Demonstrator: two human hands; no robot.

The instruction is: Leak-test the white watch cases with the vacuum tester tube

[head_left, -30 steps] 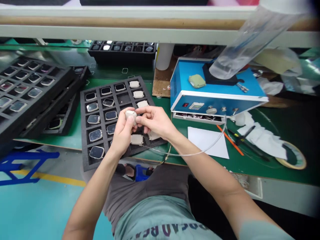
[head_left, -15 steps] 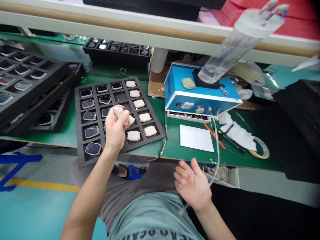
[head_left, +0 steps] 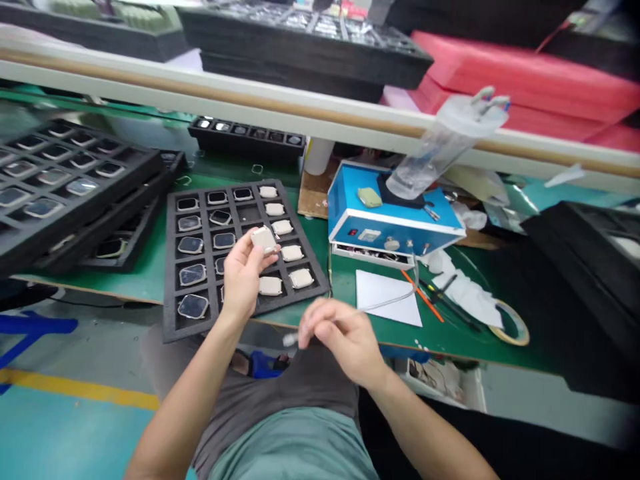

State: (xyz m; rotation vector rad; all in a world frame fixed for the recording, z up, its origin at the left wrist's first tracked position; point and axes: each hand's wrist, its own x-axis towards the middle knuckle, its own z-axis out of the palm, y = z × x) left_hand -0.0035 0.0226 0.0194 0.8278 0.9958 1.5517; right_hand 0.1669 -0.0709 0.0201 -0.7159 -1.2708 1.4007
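Note:
My left hand (head_left: 245, 270) is closed on a beige square watch case (head_left: 263, 240), raised above the black foam tray (head_left: 173, 267). Its flat face points up at me. Pieces of two kinds fill most pockets: dark-glass square watches (head_left: 193, 275) on the left and beige cases (head_left: 301, 277) on the right. Over my lap, just off the table edge, my right hand (head_left: 345, 340) curls around a thin clear hose (head_left: 387, 303). A blurred pale tip (head_left: 290, 340) sticks out past its fingers. The hose runs back to the front of a blue box (head_left: 395, 230).
A clear cylinder (head_left: 427, 150) and a greenish case (head_left: 369, 197) rest on the blue box. White paper (head_left: 387, 300), an orange stick (head_left: 423, 295) and a tape roll (head_left: 520, 327) lie to the right. Stacked trays (head_left: 75, 180) stand left; a shelf edge (head_left: 250, 87) crosses above.
My left hand has turned so that the case's flat face shows. My right hand has moved left and up, from palm-up with loosely curled fingers to closed around the hose. The view has tilted up.

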